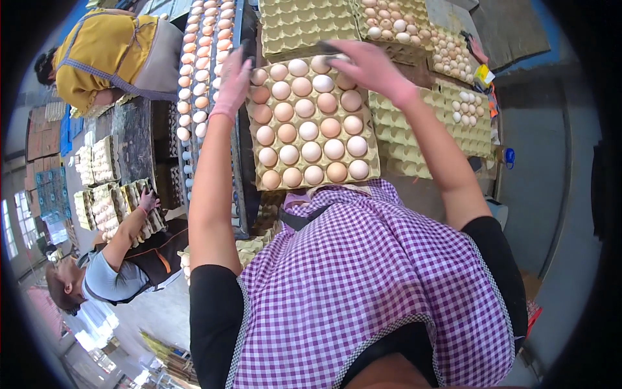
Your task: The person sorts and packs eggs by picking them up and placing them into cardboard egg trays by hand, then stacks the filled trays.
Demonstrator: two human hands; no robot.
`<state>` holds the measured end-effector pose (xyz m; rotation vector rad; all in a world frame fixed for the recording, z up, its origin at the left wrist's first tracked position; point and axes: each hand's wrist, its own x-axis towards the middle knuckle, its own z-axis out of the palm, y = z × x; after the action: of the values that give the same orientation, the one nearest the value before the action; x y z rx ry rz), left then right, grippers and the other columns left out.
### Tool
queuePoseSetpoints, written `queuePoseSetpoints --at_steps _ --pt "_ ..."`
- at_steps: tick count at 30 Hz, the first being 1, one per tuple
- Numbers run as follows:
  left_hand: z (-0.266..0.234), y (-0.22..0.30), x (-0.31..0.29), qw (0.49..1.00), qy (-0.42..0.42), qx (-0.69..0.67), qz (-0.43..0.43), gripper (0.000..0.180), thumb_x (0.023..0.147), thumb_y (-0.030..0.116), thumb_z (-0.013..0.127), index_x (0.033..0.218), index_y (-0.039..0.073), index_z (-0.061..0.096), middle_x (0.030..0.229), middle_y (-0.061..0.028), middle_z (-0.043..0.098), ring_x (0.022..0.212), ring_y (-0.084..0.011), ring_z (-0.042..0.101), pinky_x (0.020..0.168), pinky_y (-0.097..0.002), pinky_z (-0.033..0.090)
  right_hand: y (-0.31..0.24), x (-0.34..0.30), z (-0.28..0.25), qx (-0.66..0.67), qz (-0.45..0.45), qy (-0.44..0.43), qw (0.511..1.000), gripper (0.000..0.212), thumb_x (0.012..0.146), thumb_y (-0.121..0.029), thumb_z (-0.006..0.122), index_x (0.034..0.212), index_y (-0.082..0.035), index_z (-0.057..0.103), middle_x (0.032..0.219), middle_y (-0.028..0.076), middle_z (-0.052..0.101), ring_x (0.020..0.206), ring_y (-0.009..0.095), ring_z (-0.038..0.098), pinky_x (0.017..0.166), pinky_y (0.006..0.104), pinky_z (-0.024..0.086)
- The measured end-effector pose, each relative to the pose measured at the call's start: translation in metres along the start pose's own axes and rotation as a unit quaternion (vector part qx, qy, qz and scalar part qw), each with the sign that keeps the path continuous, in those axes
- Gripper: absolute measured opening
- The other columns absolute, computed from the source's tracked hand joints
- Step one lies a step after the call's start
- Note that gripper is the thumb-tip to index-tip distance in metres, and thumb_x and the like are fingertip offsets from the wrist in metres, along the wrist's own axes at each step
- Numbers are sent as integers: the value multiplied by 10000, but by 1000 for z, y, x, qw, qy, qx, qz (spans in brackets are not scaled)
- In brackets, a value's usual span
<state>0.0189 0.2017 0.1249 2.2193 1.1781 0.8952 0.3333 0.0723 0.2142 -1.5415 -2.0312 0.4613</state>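
Observation:
In front of me a pulp egg tray (260,182) holds rows of brown and pale pink eggs (309,131). Its near edge lies close to my purple checked apron. My left hand (232,85), in a pink glove with dark fingertips, is beside the tray's far left part, its fingers stretched away from me. Over the far right corner reaches my gloved right hand (372,70), with fingers and thumb apart near the eggs there. Neither hand visibly holds an egg. Whether the fingertips touch the tray or an egg cannot be made out.
Left of the tray runs a long conveyor (243,139) with rows of eggs. Beyond lies an eggless tray (308,29); more trays (414,139) stand at right. One person in yellow (107,55) bends at far left; another (116,279) handles egg trays nearer.

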Motion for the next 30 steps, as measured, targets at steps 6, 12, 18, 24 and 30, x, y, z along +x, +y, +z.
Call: queuePoseSetpoints --at_steps 6,12,18,24,30 --pt "18 -5 -24 983 -149 101 46 530 1037 305 464 1511 72 412 1531 -186 433 1474 -368 315 1217 -461 232 12 70 80 -117 39 -192 974 499 1019 -471 494 1373 -136 599 1233 191 678 1150 367 629 1052 441 453" --pt "10 -8 -14 996 -68 24 52 387 1021 277 555 1333 55 606 1178 -133 702 1155 -335 633 1123 -419 399 5 60 85 -162 -41 -64 984 381 1001 -431 535 1202 -136 669 1015 97 731 983 305 681 812 434 530" --pt "13 -14 -21 688 207 -667 -199 339 1061 312 474 1177 30 624 1098 -118 690 947 -224 672 862 -348 553 -3 57 83 -135 16 -48 990 386 982 -392 576 1267 -142 647 1101 78 722 1022 293 677 856 415 529" --pt "-37 16 -35 939 17 -308 -153 333 973 290 552 1184 58 662 1149 -132 641 915 -266 681 827 -380 551 -14 59 65 -176 -42 -125 976 355 942 -292 638 1229 -85 658 1219 87 684 1074 305 659 924 398 529" --pt "-43 40 -35 951 -252 177 -16 404 922 358 658 1222 87 657 1256 -170 599 1006 -369 667 875 -407 531 -28 32 40 499 208 54 840 272 917 -221 629 1156 -108 693 1064 121 690 970 281 667 871 360 528"
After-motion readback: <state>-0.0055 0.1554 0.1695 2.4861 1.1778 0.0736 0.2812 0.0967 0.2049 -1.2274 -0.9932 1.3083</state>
